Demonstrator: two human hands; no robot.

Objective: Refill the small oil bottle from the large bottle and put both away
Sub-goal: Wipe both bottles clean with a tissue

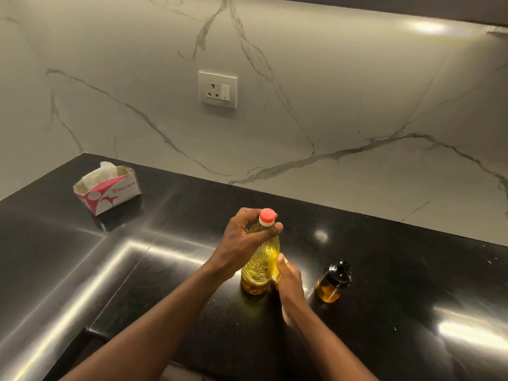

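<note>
The large bottle (261,266) of yellow oil stands upright on the black counter (165,221), with its red cap (267,216) on. My left hand (244,240) grips the bottle's neck just under the cap. My right hand (288,281) rests against the lower right side of the bottle's body. The small oil bottle (333,281), amber glass with a black top, stands upright a short way to the right, touched by neither hand.
An open pink and white tissue box (107,189) sits at the back left of the counter. A marble backsplash with a wall socket (217,89) rises behind. The counter's front edge (90,332) steps in at lower left.
</note>
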